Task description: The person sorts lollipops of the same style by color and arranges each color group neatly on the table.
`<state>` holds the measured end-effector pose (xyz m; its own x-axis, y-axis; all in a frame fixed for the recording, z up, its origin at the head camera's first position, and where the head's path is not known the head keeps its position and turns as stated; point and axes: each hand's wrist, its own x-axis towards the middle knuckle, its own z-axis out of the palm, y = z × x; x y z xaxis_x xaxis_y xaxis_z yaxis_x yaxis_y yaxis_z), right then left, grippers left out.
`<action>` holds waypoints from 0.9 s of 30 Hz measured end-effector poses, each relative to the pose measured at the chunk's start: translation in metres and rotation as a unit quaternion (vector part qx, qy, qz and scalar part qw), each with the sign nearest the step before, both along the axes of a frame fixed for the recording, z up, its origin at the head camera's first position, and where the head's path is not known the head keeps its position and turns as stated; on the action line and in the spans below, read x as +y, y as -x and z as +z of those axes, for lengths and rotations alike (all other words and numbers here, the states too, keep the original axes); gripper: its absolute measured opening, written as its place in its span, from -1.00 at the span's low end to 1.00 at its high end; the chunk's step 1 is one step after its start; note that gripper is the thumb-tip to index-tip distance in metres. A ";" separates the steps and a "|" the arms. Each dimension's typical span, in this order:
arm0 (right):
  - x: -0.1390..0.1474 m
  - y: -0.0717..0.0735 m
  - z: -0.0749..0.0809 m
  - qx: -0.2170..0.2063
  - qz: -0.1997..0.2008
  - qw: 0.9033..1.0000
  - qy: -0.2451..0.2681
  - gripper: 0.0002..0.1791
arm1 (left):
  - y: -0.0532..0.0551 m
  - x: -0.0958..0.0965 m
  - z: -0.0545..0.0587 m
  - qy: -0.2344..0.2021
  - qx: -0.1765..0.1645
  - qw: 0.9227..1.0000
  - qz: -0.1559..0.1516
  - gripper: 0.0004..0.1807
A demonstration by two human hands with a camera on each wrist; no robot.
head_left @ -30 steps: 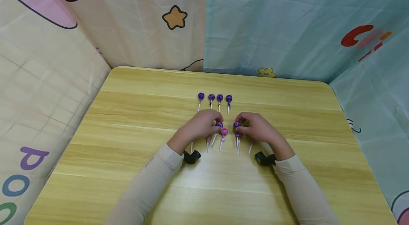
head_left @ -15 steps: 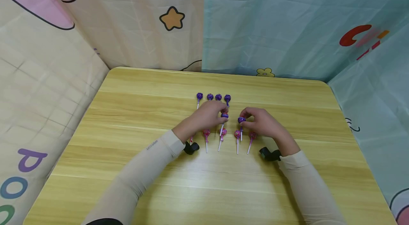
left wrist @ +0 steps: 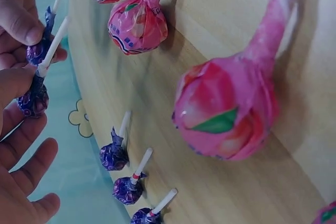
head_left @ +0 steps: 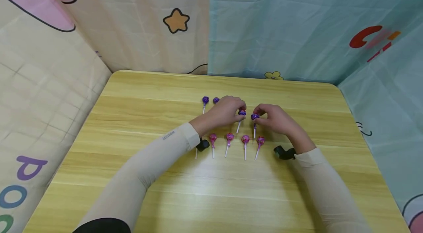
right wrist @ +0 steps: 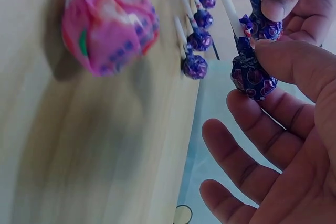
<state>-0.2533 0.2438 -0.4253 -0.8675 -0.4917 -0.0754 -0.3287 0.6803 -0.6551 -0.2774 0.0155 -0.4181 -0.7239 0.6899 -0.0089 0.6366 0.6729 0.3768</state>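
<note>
pinching one purple lollipop (head_left: 242, 112), the left hand (head_left: 225, 111) hovers near the right hand (head_left: 277, 119), which pinches another purple lollipop (head_left: 255, 116), outer fingers (right wrist: 239, 156) loosely spread; both are over the table (head_left: 205, 192), beyond pink lollipops (head_left: 230, 136).

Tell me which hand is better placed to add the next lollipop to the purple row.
Probably the left hand: its purple lollipop is nearer the purple row, while the right hand holds another lollipop farther out.

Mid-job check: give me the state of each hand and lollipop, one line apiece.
Left hand, pinching.
Right hand, pinching.
Left-held purple lollipop, wrapped, gripped.
Right-held purple lollipop, wrapped, gripped.
Far-row purple lollipops, wrapped, lying down, not held.
Near-row pink lollipops, wrapped, lying down, not held.
</note>
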 end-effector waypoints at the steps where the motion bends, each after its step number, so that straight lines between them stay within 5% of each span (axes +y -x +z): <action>1: 0.001 0.002 0.001 0.002 -0.001 1.000 -0.003 -0.88 | 0.001 0.001 0.000 0.002 0.002 1.000 0.000 -0.69; 9: 0.003 0.013 0.005 -0.003 -0.011 0.999 -0.030 -0.84 | 0.016 0.007 -0.005 -0.001 0.010 1.000 0.009 -0.68; 17: 0.002 0.027 0.002 -0.013 -0.028 0.998 -0.048 -0.81 | 0.034 0.010 -0.013 -0.017 -0.019 1.000 0.016 -0.65; 27: 0.002 0.050 -0.010 -0.027 -0.045 0.998 -0.035 -0.78 | 0.049 0.010 -0.025 -0.072 -0.086 0.990 0.086 -0.71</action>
